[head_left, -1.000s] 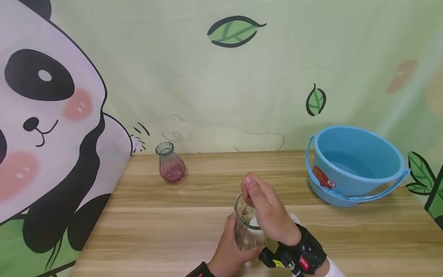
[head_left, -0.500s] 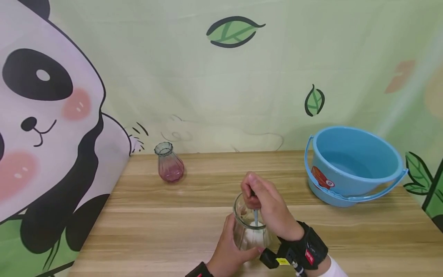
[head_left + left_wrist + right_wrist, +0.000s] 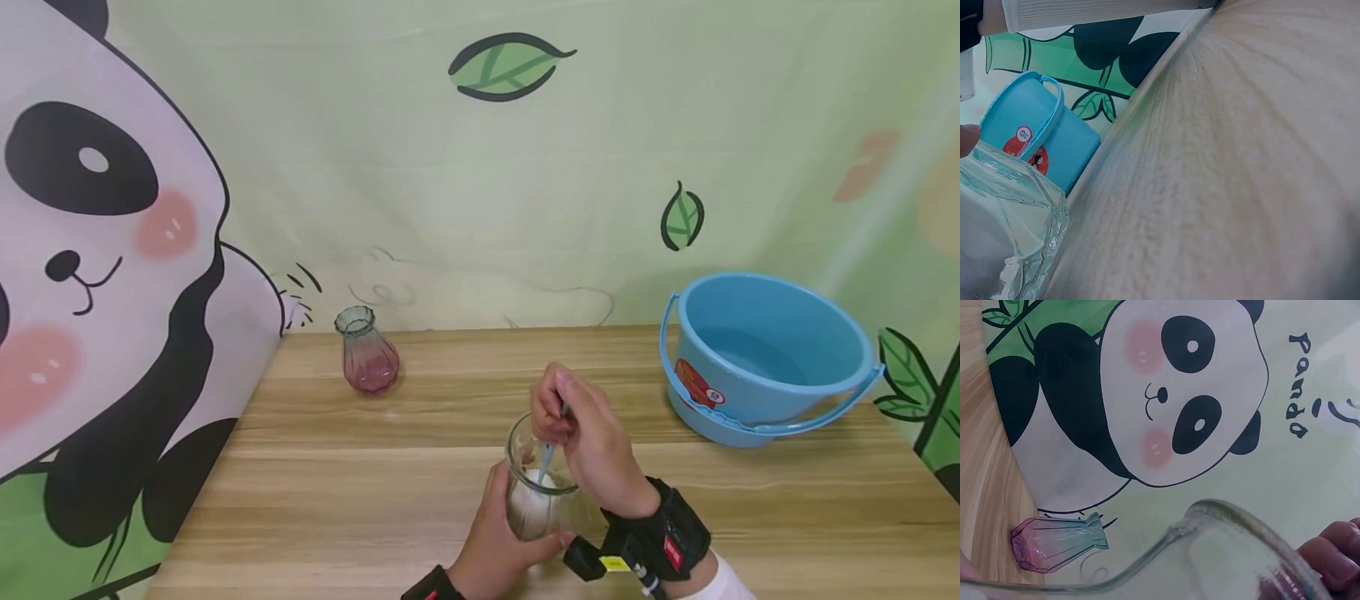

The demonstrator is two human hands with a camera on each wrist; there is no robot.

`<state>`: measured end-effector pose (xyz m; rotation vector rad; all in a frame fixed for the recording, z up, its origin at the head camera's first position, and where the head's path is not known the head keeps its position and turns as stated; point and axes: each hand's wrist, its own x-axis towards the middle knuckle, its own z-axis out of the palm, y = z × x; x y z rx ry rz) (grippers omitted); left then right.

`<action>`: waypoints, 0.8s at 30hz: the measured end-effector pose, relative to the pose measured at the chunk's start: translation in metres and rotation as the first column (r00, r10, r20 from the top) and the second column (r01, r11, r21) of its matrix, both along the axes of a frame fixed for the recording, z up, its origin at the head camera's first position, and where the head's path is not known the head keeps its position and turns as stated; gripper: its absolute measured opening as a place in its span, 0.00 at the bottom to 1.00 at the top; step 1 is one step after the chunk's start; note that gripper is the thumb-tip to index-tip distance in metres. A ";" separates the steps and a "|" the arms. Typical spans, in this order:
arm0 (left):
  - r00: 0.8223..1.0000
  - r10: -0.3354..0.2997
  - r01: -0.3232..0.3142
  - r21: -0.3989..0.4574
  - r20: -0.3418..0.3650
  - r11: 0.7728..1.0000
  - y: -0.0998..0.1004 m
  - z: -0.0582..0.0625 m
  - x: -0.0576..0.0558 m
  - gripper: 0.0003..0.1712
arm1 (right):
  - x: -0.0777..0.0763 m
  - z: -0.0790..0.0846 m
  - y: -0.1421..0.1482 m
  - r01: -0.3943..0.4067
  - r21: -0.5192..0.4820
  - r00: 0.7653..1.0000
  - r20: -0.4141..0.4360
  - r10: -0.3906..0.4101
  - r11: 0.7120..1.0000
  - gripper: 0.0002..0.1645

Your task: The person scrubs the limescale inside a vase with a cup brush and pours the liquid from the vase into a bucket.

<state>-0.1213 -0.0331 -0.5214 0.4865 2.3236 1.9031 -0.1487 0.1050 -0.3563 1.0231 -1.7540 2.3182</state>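
A clear ribbed glass vase [image 3: 572, 510] stands near the front of the table in the head view. Its left side is gripped by my left hand [image 3: 495, 542], thumb in front. Above the mouth, my right hand [image 3: 597, 454] curls round a cup brush [image 3: 545, 463] by its thin grey-blue handle. The brush's white head is down inside the glass; whether it is sponge or bristle I cannot tell. In the left wrist view the glass base [image 3: 1029, 219] shows white within. The right wrist view catches the glass rim [image 3: 1254, 528] beside curled fingertips [image 3: 1332, 556].
A small pink-and-grey glass vase [image 3: 371, 360] stands at the back left of the wooden table [image 3: 337, 492]. At the back right sits a light blue bucket [image 3: 757, 417], its handle hanging down in front. A panda-printed cloth [image 3: 420, 208] hangs behind the table.
The brush's white head has shifted left inside the glass, and its handle now tilts. My right hand has moved slightly right and up. The left hand keeps its hold.
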 end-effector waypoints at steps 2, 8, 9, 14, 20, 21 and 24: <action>1.000 0.002 -0.002 -0.004 -0.006 1.000 0.000 -0.001 -0.001 0.53 | 0.000 0.000 0.000 0.032 -0.001 0.999 -0.009 -0.032 0.999 0.21; 1.000 0.012 -0.012 -0.027 0.003 1.000 -0.001 0.000 0.000 0.54 | 0.000 -0.001 0.000 0.115 0.046 0.992 -0.055 -0.113 0.992 0.21; 1.000 0.012 -0.012 -0.027 0.004 1.000 -0.001 0.000 0.000 0.54 | 0.000 -0.001 -0.001 0.130 0.063 0.990 -0.065 -0.126 0.990 0.21; 1.000 0.009 -0.009 -0.018 -0.010 1.000 -0.001 0.002 0.002 0.54 | 0.002 -0.001 -0.001 0.206 0.156 0.974 -0.125 -0.188 0.966 0.22; 0.999 0.005 -0.006 -0.015 -0.040 1.000 0.000 0.000 0.002 0.56 | 0.002 -0.002 -0.001 0.223 0.182 0.970 -0.143 -0.198 0.958 0.21; 0.999 0.007 -0.008 -0.016 -0.043 1.000 0.000 0.001 0.002 0.56 | 0.002 -0.002 -0.001 0.219 0.181 0.971 -0.139 -0.195 0.959 0.21; 0.999 0.011 -0.012 -0.019 -0.045 1.000 0.000 0.001 0.002 0.55 | 0.002 -0.002 -0.001 0.208 0.185 0.974 -0.129 -0.186 0.960 0.21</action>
